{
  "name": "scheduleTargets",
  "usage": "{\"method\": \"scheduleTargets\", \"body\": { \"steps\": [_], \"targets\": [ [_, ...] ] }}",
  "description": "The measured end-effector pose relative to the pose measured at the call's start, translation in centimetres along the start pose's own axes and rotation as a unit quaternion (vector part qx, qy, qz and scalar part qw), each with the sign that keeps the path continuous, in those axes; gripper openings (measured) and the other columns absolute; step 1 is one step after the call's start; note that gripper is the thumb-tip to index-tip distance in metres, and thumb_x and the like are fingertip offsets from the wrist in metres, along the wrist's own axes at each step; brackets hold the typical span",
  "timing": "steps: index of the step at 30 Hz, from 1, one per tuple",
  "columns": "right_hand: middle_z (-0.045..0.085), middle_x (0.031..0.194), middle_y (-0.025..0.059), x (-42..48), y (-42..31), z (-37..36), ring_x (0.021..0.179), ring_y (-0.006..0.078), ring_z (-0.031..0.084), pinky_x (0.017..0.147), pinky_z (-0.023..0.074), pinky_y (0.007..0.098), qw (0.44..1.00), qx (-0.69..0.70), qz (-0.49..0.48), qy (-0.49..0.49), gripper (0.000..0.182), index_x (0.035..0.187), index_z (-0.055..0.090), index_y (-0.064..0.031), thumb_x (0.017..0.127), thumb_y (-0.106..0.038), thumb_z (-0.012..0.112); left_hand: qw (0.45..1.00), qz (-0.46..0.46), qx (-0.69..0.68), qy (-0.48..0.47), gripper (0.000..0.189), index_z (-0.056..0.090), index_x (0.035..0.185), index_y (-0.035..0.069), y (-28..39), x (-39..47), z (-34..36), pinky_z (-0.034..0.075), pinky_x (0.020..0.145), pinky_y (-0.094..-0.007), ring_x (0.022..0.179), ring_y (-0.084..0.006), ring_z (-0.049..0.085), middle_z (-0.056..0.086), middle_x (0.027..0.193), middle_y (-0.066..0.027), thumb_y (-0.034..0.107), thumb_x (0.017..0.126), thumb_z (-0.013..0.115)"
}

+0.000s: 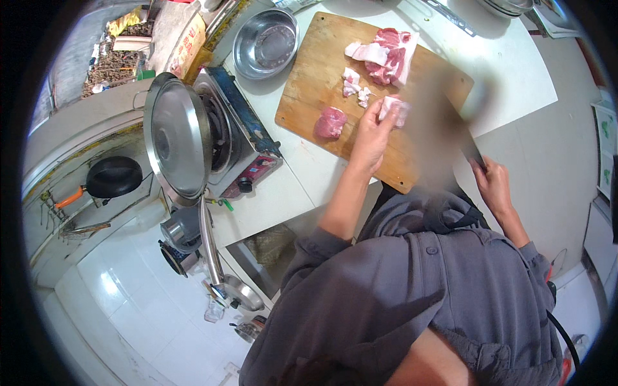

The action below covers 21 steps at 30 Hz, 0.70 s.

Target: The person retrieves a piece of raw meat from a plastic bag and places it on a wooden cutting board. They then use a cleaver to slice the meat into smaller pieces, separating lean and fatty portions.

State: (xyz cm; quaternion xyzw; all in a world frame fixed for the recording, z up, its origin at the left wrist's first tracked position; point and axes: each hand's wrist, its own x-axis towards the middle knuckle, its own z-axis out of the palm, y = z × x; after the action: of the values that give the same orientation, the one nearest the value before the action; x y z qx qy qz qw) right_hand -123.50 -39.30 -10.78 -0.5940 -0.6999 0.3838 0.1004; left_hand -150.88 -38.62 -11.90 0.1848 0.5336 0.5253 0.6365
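My left hand (371, 142) grips a small pale chunk of fatty pork (395, 111) over the wooden cutting board (309, 72). In my right hand (493, 186) is the dark handle of a knife (475, 155), held off the board's right side. A blurred smear hides much of its blade. A large slab of raw pork (392, 60) with a white fat edge lies at the back of the board. Small fatty scraps (351, 82) sit in front of it, and a lean red piece (330, 122) rests to the left of my left hand.
A steel bowl (266, 43) stands left of the board on the white counter (309, 166). Beside it, a lidded pan (176, 140) leans on a gas stove (258, 173), its long handle reaching toward me. A metal utensil (451, 18) lies at the back right.
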Motion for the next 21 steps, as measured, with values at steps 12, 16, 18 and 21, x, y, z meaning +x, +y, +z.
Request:
{"method": "scheduleTargets", "body": {
  "steps": [12,16,18,21],
  "targets": [
    [0.05,0.06,0.0233,-0.4,-1.0,0.7,0.051,0.04,0.048,0.049,0.0381,0.043,0.998,-0.021,-0.053,-0.005,0.024,0.076,0.058,0.0027,0.09,-0.017,0.061,0.817,0.288,0.488,0.104,0.043,0.055,0.109,0.004,-6.2,-1.5,-0.6,0.042,0.092,-0.0433,0.11,-0.0325,0.05,0.061,0.106,-0.0122,0.005,0.069,0.072],
    [0.05,0.061,0.0233,-0.4,-1.2,0.9,0.052,0.0399,0.048,0.049,0.038,0.0426,0.998,-0.013,-0.058,-0.004,0.024,0.076,0.058,0.0026,0.09,-0.016,0.061,0.828,0.261,0.485,0.104,0.035,0.056,0.105,0.003,-5.9,-1.8,-1.0,0.045,0.084,-0.0425,0.099,-0.0326,0.056,0.062,0.101,-0.0137,0.008,0.073,0.071],
    [0.051,0.061,0.0234,-0.4,-1.4,0.9,0.053,0.04,0.049,0.049,0.0384,0.0425,0.998,-0.011,-0.059,0.001,0.023,0.076,0.058,0.0023,0.09,-0.016,0.061,0.834,0.241,0.485,0.105,0.032,0.056,0.103,0.003,-5.4,-1.4,-0.8,0.047,0.079,-0.0423,0.091,-0.0326,0.059,0.062,0.097,-0.0146,0.011,0.076,0.07],
    [0.053,0.063,0.0231,-0.6,-2.3,0.7,0.054,0.0401,0.052,0.05,0.0401,0.0426,0.996,-0.023,-0.083,0.013,0.021,0.078,0.059,0.0011,0.09,-0.016,0.061,0.839,0.23,0.477,0.123,0.028,0.056,0.101,0.002,-4.9,-0.8,-0.5,0.049,0.072,-0.0426,0.079,-0.0328,0.061,0.062,0.089,-0.0154,0.015,0.079,0.069]
  ]
}}
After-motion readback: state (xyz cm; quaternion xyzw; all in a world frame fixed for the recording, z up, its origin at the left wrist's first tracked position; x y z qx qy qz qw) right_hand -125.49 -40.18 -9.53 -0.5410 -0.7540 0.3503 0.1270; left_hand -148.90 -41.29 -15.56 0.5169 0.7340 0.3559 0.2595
